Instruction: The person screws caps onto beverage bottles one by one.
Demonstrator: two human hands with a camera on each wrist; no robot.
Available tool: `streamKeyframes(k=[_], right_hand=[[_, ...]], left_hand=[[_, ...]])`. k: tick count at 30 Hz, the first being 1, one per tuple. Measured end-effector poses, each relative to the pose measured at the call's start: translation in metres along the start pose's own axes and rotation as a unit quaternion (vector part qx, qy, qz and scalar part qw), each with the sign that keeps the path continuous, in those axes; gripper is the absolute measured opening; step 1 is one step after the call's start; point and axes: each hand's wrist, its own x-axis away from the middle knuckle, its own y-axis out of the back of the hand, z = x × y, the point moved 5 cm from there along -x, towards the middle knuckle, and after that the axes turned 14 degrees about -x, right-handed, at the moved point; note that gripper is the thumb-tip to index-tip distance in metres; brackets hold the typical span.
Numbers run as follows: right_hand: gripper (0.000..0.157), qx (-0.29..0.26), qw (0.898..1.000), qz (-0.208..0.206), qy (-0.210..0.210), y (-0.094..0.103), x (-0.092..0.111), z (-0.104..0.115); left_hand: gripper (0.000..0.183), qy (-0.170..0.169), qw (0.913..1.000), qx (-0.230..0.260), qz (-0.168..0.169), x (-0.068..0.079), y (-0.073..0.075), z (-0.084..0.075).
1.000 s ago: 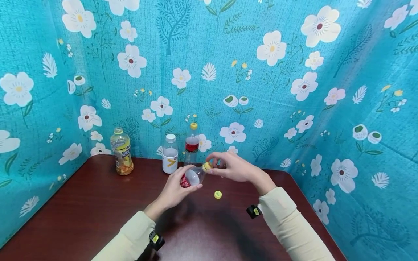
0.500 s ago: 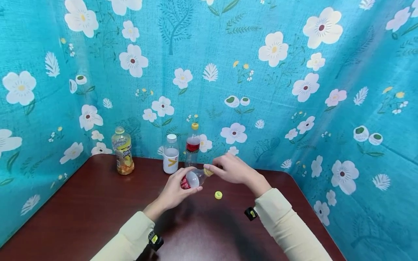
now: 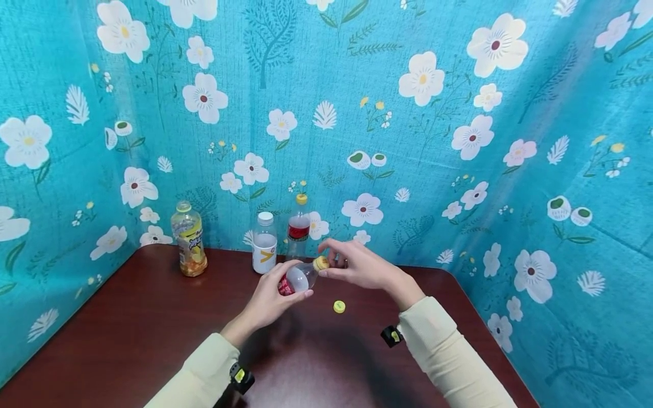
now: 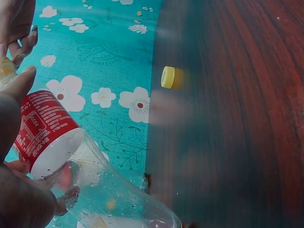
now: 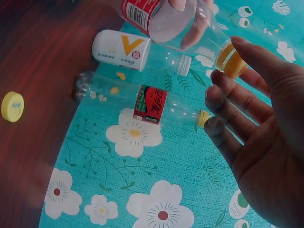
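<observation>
My left hand grips a clear plastic bottle with a red label round its body. The bottle is tilted, with its neck up to the right, and no drink shows inside. At the neck, my right hand pinches the orange-yellow bottle cap between thumb and fingertips. In the right wrist view the thumb lies over the cap's upper side, and the other fingers are spread below. A loose yellow cap lies on the dark red table, below the right hand.
Along the back of the table stand a yellow-labelled bottle, a white-capped bottle and a red-labelled cola bottle with a yellow cap. A blue flowered curtain encloses the back and sides.
The right hand's fingers turn about the bottle cap, curling over it half a second ago and now opened out again. The left hand holds the bottle in nearly the same place.
</observation>
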Motion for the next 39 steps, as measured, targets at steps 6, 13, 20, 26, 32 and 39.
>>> streamKeyframes(k=[6,13,20,26,32,39], right_hand=[[0.031,-0.014,1.0,0.002,0.0,-0.001,-0.001,0.001],[0.02,0.017,1.0,0.002,-0.026,-0.003,-0.006,0.001],[0.049,0.075,0.995,-0.036,-0.052,-0.002,-0.006,-0.001],[0.03,0.025,0.999,-0.017,-0.035,0.006,0.0,0.004],[0.042,0.002,1.0,0.017,-0.004,0.006,-0.002,0.01],[0.021,0.004,1.0,-0.007,0.016,-0.001,-0.008,0.012]], left_hand=[[0.067,-0.006,1.0,0.005,-0.001,0.0,0.0,0.0],[0.07,-0.005,0.9999,0.005,0.015,0.001,0.002,0.0],[0.069,-0.009,0.9998,0.01,0.016,0.0,0.003,-0.001],[0.07,-0.005,0.9997,0.017,0.018,0.002,0.003,-0.001],[0.069,-0.008,0.9996,0.019,0.018,0.001,0.003,-0.002],[0.069,-0.002,0.9997,0.018,0.016,0.002,0.004,0.001]])
